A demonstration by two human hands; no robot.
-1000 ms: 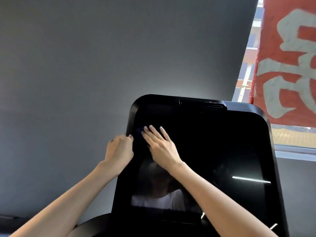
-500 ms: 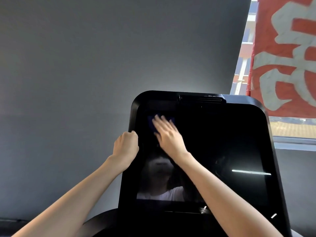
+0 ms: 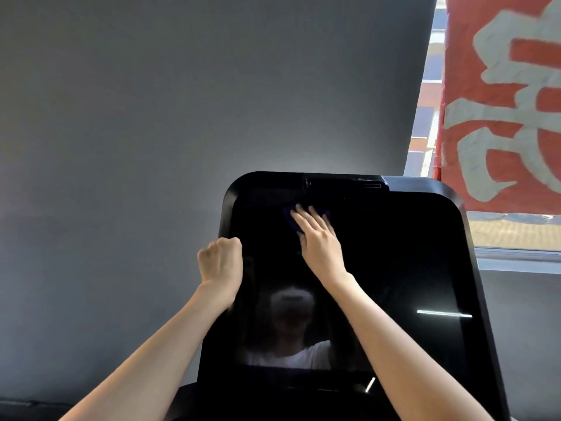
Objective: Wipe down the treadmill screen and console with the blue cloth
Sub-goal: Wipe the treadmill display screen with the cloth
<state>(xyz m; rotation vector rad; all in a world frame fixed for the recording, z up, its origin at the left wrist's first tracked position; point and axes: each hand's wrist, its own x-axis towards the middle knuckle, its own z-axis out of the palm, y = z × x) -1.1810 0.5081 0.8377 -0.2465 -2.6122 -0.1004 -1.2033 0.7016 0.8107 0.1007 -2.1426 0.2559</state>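
The treadmill screen is a tall black glossy panel in a black frame, filling the lower middle of the head view. My right hand lies flat with straight fingers near the top of the screen, pressing the dark blue cloth against the glass; only a bit of cloth shows past the fingertips. My left hand grips the left edge of the screen frame with curled fingers. The console below the screen is mostly out of view.
A grey wall stands behind the screen. At the right, a window shows buildings outside, and a red banner with pale characters hangs there. A window ledge runs at the right of the screen.
My right hand has slid the cloth up and to the right across the top of the screen. My left hand kept its hold on the left edge.
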